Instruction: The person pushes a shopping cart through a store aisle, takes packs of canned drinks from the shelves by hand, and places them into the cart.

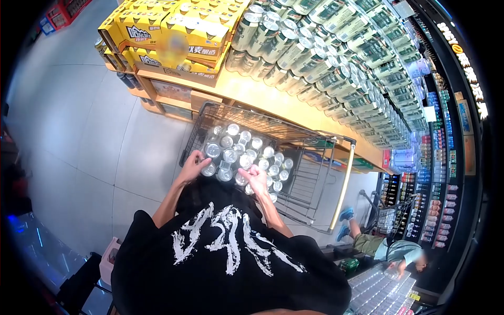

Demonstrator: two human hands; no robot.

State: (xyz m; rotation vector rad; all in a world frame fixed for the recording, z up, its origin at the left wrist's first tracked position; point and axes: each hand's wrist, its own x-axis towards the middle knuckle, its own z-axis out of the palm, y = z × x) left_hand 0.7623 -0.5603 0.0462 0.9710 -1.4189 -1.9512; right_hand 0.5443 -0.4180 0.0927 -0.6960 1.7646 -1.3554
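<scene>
Below me, many silver-topped drink cans stand close together in a black wire shopping cart, and shiny glints between them look like clear wrap. My left hand is at the near left of the cans, its fingers and thumb closed at the edge of one pack. Over the near middle, my right hand has its fingers bent and pressed together on the can pack. Exactly what each set of fingertips grips is partly hidden.
Yellow beer cartons and stacked green-and-gold can packs stand on a wooden display beyond the cart. At lower right, a person bends over a pallet of packs. Grey tiled floor lies to the left.
</scene>
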